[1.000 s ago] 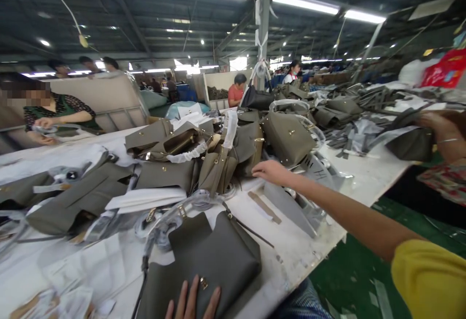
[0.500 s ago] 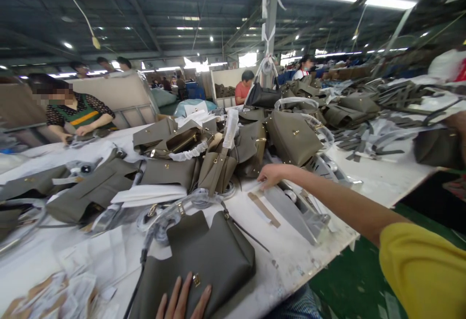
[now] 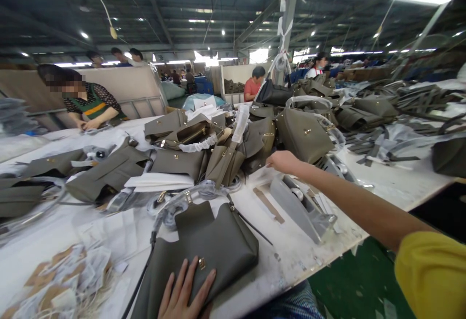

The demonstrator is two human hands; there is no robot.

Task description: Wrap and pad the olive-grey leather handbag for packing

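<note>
A grey-green leather handbag (image 3: 204, 246) with a small gold clasp lies flat on the white table (image 3: 291, 256) right in front of me. My left hand (image 3: 184, 292) rests flat on its lower edge, fingers stretched and apart. My right hand (image 3: 284, 161) reaches far over the table with its fingers pinched on the corner of a thin clear film (image 3: 262, 173), next to a grey tape dispenser (image 3: 302, 207). A pile of olive handbags (image 3: 218, 149) lies just beyond that hand.
A tan strip (image 3: 268, 205) lies beside the dispenser. Labels and paper scraps (image 3: 58, 280) are heaped at the near left. More bags and straps (image 3: 367, 115) cover the far right. A person (image 3: 87, 103) works across the table. The table edge drops to green floor (image 3: 349, 280).
My right hand dipped toward the tabletop and now is pinched on the clear film by the dispenser. My left hand has stayed flat on the bag. The view has shifted left.
</note>
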